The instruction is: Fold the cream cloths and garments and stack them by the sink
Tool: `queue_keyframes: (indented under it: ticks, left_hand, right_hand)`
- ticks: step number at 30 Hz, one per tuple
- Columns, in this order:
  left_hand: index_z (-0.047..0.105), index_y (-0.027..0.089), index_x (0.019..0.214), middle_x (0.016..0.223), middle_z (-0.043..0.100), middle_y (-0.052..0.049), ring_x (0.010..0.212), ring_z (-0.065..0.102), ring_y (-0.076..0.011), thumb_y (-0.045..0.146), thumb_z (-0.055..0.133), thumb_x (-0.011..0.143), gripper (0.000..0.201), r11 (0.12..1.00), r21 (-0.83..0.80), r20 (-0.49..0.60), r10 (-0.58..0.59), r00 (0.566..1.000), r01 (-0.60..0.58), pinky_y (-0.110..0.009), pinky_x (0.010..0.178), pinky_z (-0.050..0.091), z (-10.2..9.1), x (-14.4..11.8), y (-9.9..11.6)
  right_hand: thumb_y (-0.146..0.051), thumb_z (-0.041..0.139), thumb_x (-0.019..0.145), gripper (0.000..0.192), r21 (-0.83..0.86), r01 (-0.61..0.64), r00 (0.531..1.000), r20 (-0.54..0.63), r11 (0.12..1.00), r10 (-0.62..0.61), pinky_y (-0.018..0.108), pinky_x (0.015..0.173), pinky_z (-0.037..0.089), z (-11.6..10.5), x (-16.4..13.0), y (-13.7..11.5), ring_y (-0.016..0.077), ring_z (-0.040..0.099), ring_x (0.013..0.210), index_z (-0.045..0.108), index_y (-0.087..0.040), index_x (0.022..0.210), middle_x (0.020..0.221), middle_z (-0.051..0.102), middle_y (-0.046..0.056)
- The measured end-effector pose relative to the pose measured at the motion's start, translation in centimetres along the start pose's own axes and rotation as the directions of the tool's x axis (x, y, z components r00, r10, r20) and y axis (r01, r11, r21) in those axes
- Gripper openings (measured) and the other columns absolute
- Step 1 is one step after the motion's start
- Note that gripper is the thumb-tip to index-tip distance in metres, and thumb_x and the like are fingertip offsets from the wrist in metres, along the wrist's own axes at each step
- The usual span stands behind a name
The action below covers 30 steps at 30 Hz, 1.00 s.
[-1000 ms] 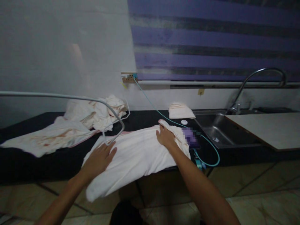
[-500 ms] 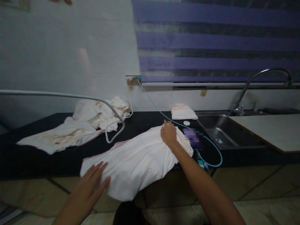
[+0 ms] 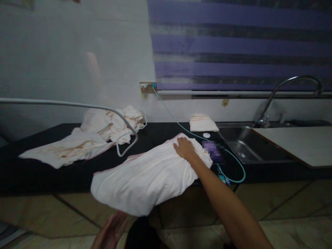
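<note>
A white cloth [image 3: 150, 176] with a pinkish edge lies over the front of the black counter, its lower edge hanging past the rim. My right hand [image 3: 184, 148] rests on the far right part of the cloth, fingers fairly flat on it. Below the cloth's hanging left end is my left hand [image 3: 114, 228], open with its fingers stretched out. Its fingertips are at the hanging edge; whether they touch the fabric I cannot tell.
Crumpled, stained white cloths [image 3: 77, 147] lie at the left behind a bent white rod [image 3: 103, 108]. A folded cloth [image 3: 203, 123], a round white object [image 3: 206, 135], a phone-like device [image 3: 214, 152] and a teal cable [image 3: 243, 169] are near the sink [image 3: 249, 145].
My left hand has moved down off the top of the cloth to below its hanging edge. My right hand has slid slightly left, and the cloth's far edge has shifted up a little.
</note>
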<state>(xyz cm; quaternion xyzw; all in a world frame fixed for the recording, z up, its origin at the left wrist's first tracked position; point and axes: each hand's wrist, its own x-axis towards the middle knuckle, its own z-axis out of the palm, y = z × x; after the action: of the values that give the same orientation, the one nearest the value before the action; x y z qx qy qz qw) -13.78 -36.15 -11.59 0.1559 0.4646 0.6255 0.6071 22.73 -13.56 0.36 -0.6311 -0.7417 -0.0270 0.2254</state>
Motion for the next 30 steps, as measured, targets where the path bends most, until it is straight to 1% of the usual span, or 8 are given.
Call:
queue_keyframes:
  ticks: [5, 9, 12, 16, 18, 21, 26, 30]
  left_hand:
    - [0.062, 0.021, 0.143, 0.134, 0.071, -0.011, 0.147, 0.047, -0.0281, 0.025, 0.070, 0.085, 0.059, 0.990, -0.081, -0.006, -0.119, 0.993, 0.118, -0.047, 0.123, 0.040, 5.1, 0.0, 1.1]
    - [0.054, 0.015, 0.151, 0.138, 0.069, -0.014, 0.143, 0.051, -0.0252, 0.019, 0.070, 0.090, 0.063, 0.982, 0.028, -0.129, -0.181, 0.975, 0.186, -0.038, 0.122, 0.040, 5.4, -0.1, 1.6]
    - [0.055, 0.014, 0.151, 0.140, 0.067, -0.013, 0.144, 0.050, -0.0266, 0.017, 0.070, 0.089, 0.064, 0.992, 0.023, -0.148, -0.120, 0.982, 0.125, -0.039, 0.122, 0.041, 5.6, -0.3, 2.0]
    - [0.049, 0.017, 0.156, 0.139, 0.067, -0.013, 0.137, 0.058, -0.0298, 0.020, 0.061, 0.095, 0.063, 0.997, -0.062, -0.092, -0.061, 0.994, 0.055, -0.048, 0.119, 0.045, 6.7, -0.7, 2.6]
    - [0.049, 0.017, 0.157, 0.136, 0.069, -0.015, 0.133, 0.062, -0.0309, 0.025, 0.060, 0.097, 0.061, 0.997, -0.045, -0.099, -0.073, 0.992, 0.069, -0.049, 0.117, 0.047, 7.1, -0.9, 2.7]
    - [0.054, 0.014, 0.152, 0.137, 0.068, -0.016, 0.134, 0.061, -0.0287, 0.028, 0.066, 0.095, 0.059, 0.995, 0.052, -0.117, -0.079, 0.990, 0.086, -0.042, 0.117, 0.047, 7.3, -1.2, 2.2]
    - [0.050, 0.018, 0.155, 0.147, 0.062, -0.013, 0.142, 0.054, -0.0276, 0.030, 0.071, 0.093, 0.066, 0.986, 0.103, -0.119, -0.119, 0.986, 0.131, -0.043, 0.121, 0.042, 7.5, -3.1, -0.1]
    - [0.026, 0.036, 0.166, 0.158, 0.052, -0.003, 0.147, 0.047, -0.0293, 0.036, 0.071, 0.092, 0.087, 0.996, 0.083, -0.140, -0.021, 0.990, 0.032, -0.050, 0.122, 0.044, 5.9, -6.7, -4.3]
  right_hand:
    - [-0.030, 0.043, 0.103, 0.037, 0.277, 0.192, 0.951, -0.290, 0.941, -0.109, 0.044, 0.117, 0.040, -1.2, -0.2, 0.0, 0.0262, 0.054, 0.130, 0.060, -0.012, 0.130, 0.133, 0.062, 0.019]
    - [-0.028, 0.041, 0.103, 0.032, 0.420, 0.258, 0.885, -0.464, 0.870, -0.039, 0.045, 0.113, 0.044, -4.1, -3.4, -1.7, 0.0249, 0.056, 0.123, 0.059, -0.018, 0.126, 0.127, 0.061, 0.014]
    - [-0.029, 0.040, 0.103, 0.028, 0.471, 0.314, 0.867, -0.497, 0.824, -0.047, 0.043, 0.106, 0.049, -6.7, -8.4, -4.2, 0.0247, 0.059, 0.115, 0.061, -0.021, 0.120, 0.116, 0.062, 0.011]
    - [-0.034, 0.041, 0.103, 0.034, 0.349, 0.116, 0.953, -0.304, 0.930, -0.004, 0.048, 0.111, 0.044, -8.2, -13.3, -6.1, 0.0306, 0.055, 0.125, 0.063, -0.020, 0.125, 0.130, 0.059, 0.016]
    - [-0.041, 0.043, 0.102, 0.046, 0.225, -0.060, 0.981, -0.165, 0.973, 0.099, 0.057, 0.114, 0.039, -7.7, -13.3, -5.6, 0.0382, 0.047, 0.137, 0.058, -0.016, 0.139, 0.144, 0.052, 0.022]
    - [-0.056, 0.040, 0.102, 0.068, 0.077, -0.235, 0.971, 0.071, 0.969, 0.230, 0.074, 0.111, 0.030, -6.0, -11.2, -4.0, 0.0497, 0.030, 0.150, 0.043, -0.014, 0.155, 0.161, 0.035, 0.028]
    - [-0.073, 0.032, 0.101, 0.082, -0.019, -0.177, 0.948, 0.267, 0.984, 0.175, 0.081, 0.115, 0.011, -3.3, -7.9, -2.1, 0.0519, 0.013, 0.157, 0.034, -0.020, 0.164, 0.172, 0.021, 0.020]
    - [-0.070, 0.030, 0.104, 0.076, -0.017, 0.081, 0.945, 0.320, 0.997, -0.072, 0.073, 0.122, 0.010, -2.9, -5.9, -1.2, 0.0441, 0.012, 0.160, 0.032, -0.025, 0.165, 0.174, 0.021, 0.013]
